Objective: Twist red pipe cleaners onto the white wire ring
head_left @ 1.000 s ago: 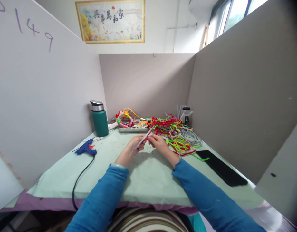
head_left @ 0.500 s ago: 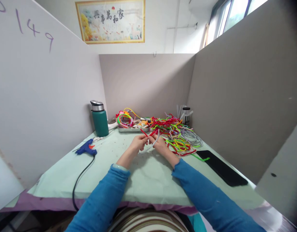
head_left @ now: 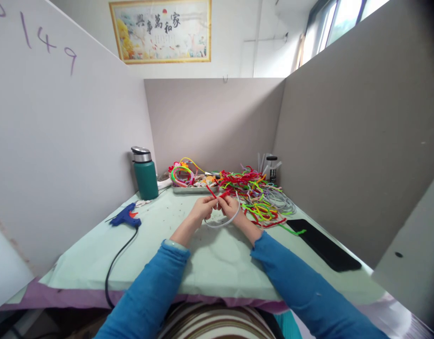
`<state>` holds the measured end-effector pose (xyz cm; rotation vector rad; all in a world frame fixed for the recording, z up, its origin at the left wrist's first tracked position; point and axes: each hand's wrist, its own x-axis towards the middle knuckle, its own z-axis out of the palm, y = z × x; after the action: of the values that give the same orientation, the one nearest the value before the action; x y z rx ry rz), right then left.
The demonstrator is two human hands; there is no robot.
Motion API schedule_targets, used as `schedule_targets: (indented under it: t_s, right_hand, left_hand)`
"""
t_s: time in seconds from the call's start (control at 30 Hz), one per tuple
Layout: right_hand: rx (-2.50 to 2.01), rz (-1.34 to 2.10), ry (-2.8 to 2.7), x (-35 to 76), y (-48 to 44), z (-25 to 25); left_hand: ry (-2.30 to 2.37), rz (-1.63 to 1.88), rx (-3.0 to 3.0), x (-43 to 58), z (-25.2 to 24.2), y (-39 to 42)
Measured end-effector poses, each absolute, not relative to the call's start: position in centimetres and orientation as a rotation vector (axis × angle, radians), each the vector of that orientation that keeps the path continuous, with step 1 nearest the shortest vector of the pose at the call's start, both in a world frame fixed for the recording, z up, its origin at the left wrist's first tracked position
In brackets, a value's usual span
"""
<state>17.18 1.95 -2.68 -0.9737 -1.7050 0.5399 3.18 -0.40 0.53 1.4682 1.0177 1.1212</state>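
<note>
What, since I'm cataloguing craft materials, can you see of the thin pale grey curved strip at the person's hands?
The thin pale grey curved strip looks smooth, perhaps plastic. It bows in an open U above the pale green cloth table cover. One end is hidden at the bare left hand, which appears to hold it; the other points up freely in front of the bare right hand, contact unclear. Whether it joins the red fuzzy strand at the fingertips cannot be told.

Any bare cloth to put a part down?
Left: between glue gun cord and left sleeve. Middle: between that and the right sleeve, nearer than the curved pale strip. Right: between right sleeve and flat black slab. Crowded: back, with metal tray and pipe cleaner pile, which spreads to the slab.
</note>
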Motion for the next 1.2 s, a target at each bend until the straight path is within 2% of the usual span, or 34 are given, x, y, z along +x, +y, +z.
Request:
schedule_targets:
  t_s: [0.53, 0.73, 1.2]
  right_hand:
    - [-0.908, 0.763, -1.743, 17.2, 1.5, -2.5]
    - [-0.894, 0.686, -1.639, 17.2, 1.5, -1.9]
    - [-0.866, 0.776, -1.601, 17.5, 0.8, -1.1]
  left_hand:
    - [0.92, 1.078, 1.445, 2.7, 0.3, -0.3]
    - [1.066, 1.155, 1.422, 2.8, 0.4, -0.2]
    - [1.075, 1.101, 1.533, 2.4, -0.7, 0.8]
